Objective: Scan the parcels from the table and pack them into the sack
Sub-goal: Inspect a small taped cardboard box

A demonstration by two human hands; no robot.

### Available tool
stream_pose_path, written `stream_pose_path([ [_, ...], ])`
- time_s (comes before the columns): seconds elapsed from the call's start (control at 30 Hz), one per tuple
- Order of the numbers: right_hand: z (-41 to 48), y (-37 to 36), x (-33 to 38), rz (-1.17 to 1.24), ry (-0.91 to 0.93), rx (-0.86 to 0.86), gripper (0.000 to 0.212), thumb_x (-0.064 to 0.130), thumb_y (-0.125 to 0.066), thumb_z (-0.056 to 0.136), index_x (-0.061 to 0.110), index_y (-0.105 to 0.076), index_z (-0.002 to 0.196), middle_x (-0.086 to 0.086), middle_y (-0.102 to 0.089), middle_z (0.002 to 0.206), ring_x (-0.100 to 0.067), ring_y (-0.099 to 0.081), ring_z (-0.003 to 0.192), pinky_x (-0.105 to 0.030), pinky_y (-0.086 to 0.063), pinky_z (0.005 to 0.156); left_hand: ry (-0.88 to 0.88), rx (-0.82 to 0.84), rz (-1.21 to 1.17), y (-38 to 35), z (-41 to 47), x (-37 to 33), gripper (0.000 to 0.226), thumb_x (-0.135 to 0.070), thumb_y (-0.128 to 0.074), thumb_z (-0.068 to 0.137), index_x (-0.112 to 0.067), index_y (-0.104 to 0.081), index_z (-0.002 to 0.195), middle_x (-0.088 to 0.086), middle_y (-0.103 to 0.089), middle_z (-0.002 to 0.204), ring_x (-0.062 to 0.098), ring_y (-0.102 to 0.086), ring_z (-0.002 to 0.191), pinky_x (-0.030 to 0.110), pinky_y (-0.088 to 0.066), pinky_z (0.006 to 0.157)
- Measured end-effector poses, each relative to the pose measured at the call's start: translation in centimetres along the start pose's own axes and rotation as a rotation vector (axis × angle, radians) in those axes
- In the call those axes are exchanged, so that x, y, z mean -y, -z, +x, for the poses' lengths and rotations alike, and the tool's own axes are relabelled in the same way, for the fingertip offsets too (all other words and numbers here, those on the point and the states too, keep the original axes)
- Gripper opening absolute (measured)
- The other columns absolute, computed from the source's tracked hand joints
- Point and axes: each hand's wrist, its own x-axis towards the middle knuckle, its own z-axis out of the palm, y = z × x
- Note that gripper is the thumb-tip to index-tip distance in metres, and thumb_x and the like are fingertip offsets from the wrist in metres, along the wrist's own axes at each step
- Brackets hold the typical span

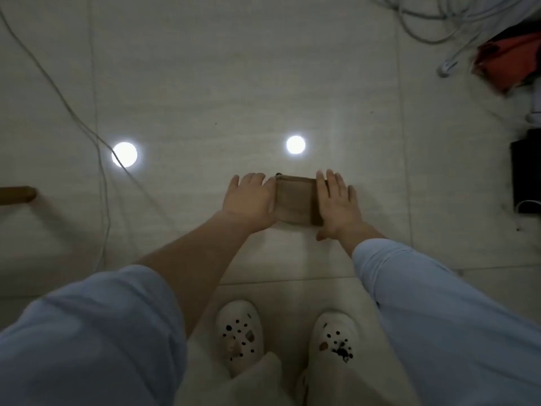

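The small brown parcel (295, 202) sits between the left hand (248, 199) and the right hand (338, 202), above the tiled floor (205, 83). Both hands press its sides with straight fingers, a little spread.

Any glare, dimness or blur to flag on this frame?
Head view: dim; two blown-out light reflections glare off the glossy floor; the parcel between the left hand and right hand looks soft, without surface detail; wide-angle bending at the edges.

Brown parcel (295, 200) flat between hands
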Motion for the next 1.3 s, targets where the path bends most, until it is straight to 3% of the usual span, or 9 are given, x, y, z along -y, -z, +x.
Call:
stream_pose_path([
  [0.2, 1.8, -0.2, 0.2, 0.024, 0.024, -0.027, 0.119, 0.018, -0.08, 0.072, 0.001, 0.008, 0.15, -0.02, -0.012, 0.152, -0.037, -0.007, 0.144, -0.041, -0.016, 0.118, 0.067, -0.054, -0.156, 0.5, 0.0, 1.5, 0.065, -0.035, -0.056, 0.089, -0.012, -0.033, 0.146, 0.011, -0.036, 0.147, 0.028, -0.032, 0.136, 0.036, -0.027, 0.11],
  [0.5, -8.5, 10.4, 3.1, 0.444, 0.042, -0.128, 0.126, 0.02, -0.089, 0.057, 0.004, -0.004, 0.15, -0.016, -0.016, 0.149, -0.03, -0.01, 0.14, -0.036, -0.019, 0.114, 0.463, -0.006, -1.117, 9.4, -7.2, 0.4, 0.091, -0.035, -0.075, 0.073, -0.008, -0.03, 0.149, 0.01, -0.031, 0.154, 0.025, -0.035, 0.138, 0.03, -0.035, 0.103],
  [0.63, -14.7, 18.9, 4.3, 0.473, 0.124, -0.195, 0.124, 0.017, -0.088, 0.056, 0.004, -0.008, 0.15, -0.016, -0.016, 0.151, -0.029, -0.01, 0.141, -0.033, -0.017, 0.115, 0.404, 0.071, -1.35, 18.2, -12.4, 0.6, 0.072, -0.032, -0.082, 0.058, -0.01, -0.052, 0.12, 0.012, -0.05, 0.132, 0.021, -0.052, 0.108, 0.028, -0.038, 0.086],
  [0.7, -17.7, 23.5, 5.0, 0.462, 0.175, -0.249, 0.122, 0.015, -0.087, 0.056, 0.002, -0.01, 0.149, -0.016, -0.018, 0.15, -0.029, -0.013, 0.14, -0.028, -0.015, 0.113, 0.374, 0.065, -1.392, 22.9, -15.4, 1.0, 0.076, -0.014, -0.081, 0.071, 0.0, -0.042, 0.134, 0.01, -0.057, 0.125, 0.017, -0.057, 0.098, 0.029, -0.043, 0.086],
  [0.8, -22.2, 30.3, 6.2, 0.436, 0.231, -0.323, 0.119, 0.014, -0.086, 0.057, 0.005, -0.012, 0.15, -0.015, -0.015, 0.151, -0.028, -0.01, 0.142, -0.026, -0.014, 0.113, 0.298, 0.046, -1.401, 30.0, -20.1, 1.4, 0.118, -0.011, -0.086, 0.057, 0.002, -0.014, 0.15, 0.007, -0.058, 0.122, 0.02, -0.057, 0.103, 0.033, -0.046, 0.092],
  [0.9, -26.6, 36.8, 7.6, 0.536, 0.212, -0.303, 0.125, 0.015, -0.088, 0.057, 0.016, -0.006, 0.151, -0.01, 0.001, 0.154, -0.022, -0.004, 0.144, -0.034, -0.023, 0.115, 0.203, 0.008, -1.389, 36.4, -24.6, 1.8, 0.086, -0.002, -0.082, 0.069, 0.002, -0.037, 0.142, 0.005, -0.062, 0.109, 0.017, -0.061, 0.093, 0.025, -0.051, 0.079],
  [1.0, -31.1, 44.2, 9.4, 1.044, 0.104, -0.251, 0.129, 0.012, -0.09, 0.061, 0.029, 0.0, 0.152, 0.003, -0.006, 0.153, -0.02, -0.026, 0.138, -0.041, -0.04, 0.107, 0.11, -0.081, -1.381, 42.8, -29.3, 2.7, 0.054, -0.001, -0.084, 0.062, -0.01, -0.061, 0.11, 0.001, -0.068, 0.093, 0.013, -0.066, 0.082, 0.017, -0.053, 0.062],
  [1.17, -36.3, 54.5, 11.9, 1.631, 0.133, -0.039, 0.047, 0.032, -0.076, 0.075, 0.023, -0.06, 0.118, -0.004, -0.064, 0.119, -0.027, -0.063, 0.106, -0.047, -0.05, 0.09, 0.011, -0.171, -1.399, 52.1, -34.7, 4.1, 0.04, -0.002, -0.082, 0.065, -0.021, -0.063, 0.095, -0.001, -0.07, 0.093, 0.012, -0.066, 0.086, 0.019, -0.054, 0.069],
  [1.3, -36.8, 61.2, 12.9, 1.604, 0.221, -0.104, 0.086, 0.043, -0.092, 0.039, 0.019, -0.063, 0.117, -0.007, -0.07, 0.113, -0.02, -0.067, 0.097, -0.035, -0.052, 0.083, -0.071, -0.163, -1.489, 59.0, -35.9, 5.5, 0.036, -0.004, -0.079, 0.071, -0.016, -0.066, 0.102, 0.001, -0.07, 0.101, 0.017, -0.066, 0.097, 0.028, -0.056, 0.084],
])
